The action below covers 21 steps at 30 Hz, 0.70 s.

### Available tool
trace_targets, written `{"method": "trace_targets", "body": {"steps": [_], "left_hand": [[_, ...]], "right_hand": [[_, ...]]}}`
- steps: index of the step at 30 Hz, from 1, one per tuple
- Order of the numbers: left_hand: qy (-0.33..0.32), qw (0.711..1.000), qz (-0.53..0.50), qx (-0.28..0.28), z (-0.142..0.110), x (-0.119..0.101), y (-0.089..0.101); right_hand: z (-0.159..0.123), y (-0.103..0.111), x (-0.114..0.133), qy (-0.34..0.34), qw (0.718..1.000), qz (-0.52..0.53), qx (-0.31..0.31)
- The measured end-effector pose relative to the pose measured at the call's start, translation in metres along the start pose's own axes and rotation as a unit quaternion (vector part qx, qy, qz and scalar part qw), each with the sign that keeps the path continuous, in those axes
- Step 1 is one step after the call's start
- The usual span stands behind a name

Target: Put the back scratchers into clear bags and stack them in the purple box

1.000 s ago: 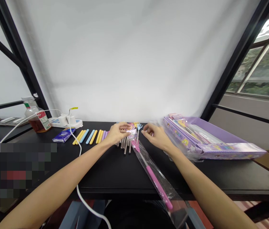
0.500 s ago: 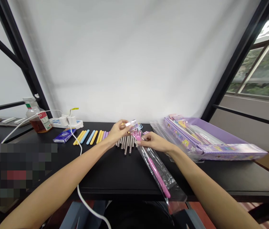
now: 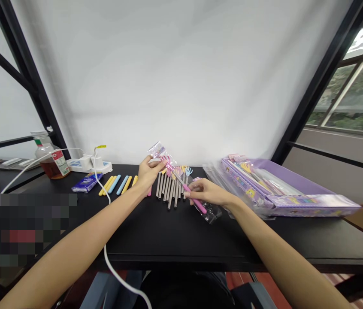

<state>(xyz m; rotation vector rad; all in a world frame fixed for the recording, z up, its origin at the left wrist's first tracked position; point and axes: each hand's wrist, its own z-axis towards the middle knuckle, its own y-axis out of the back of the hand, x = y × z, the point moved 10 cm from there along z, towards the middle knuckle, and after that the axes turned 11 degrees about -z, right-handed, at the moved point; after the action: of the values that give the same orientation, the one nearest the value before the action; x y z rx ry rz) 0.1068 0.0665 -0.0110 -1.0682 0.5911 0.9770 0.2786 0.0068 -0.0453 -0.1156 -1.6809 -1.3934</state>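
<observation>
Fingers (image 3: 194,195) at pink scratcher (image 3: 186,187): head (image 3: 166,161), handle (image 3: 201,207).

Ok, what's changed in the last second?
The pink hand-shaped scratcher with a metal rod moved forward and leftward. The right hand, apart from it earlier, now holds its pink handle; the left hand, with the clear plastic wrapper, shifted left. The purple cardboard box and glass bottle of amber liquid stayed.

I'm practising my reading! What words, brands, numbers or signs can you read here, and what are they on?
I can't read any clearly.
Glass bottle: its label is too small.
Blue-purple packet: pale lettering, too blurred.
Purple cardboard tray: colourful lettering, too small.
Clear plastic wrapper at the left hand: printed top, too blurred.
</observation>
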Motion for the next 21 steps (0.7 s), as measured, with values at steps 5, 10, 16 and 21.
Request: {"method": "trace_targets", "body": {"steps": [5,10,16,21], "left_hand": [[0.045,0.997,-0.021,0.055,-0.005,0.006,-0.017],[-0.002,0.988,0.045,0.146,-0.020,-0.005,-0.049],[-0.024,0.983,0.086,0.160,-0.021,-0.008,-0.053],[0.023,0.968,0.146,0.201,-0.021,0.010,-0.057]], "right_hand": [[0.004,0.006,0.001,0.028,0.998,-0.033,-0.054],[0.003,0.016,0.002,0.034,0.989,-0.056,-0.135],[0.003,0.014,0.002,0.047,0.993,-0.016,-0.109],[-0.003,0.019,-0.002,0.034,0.998,-0.008,-0.048]]}}
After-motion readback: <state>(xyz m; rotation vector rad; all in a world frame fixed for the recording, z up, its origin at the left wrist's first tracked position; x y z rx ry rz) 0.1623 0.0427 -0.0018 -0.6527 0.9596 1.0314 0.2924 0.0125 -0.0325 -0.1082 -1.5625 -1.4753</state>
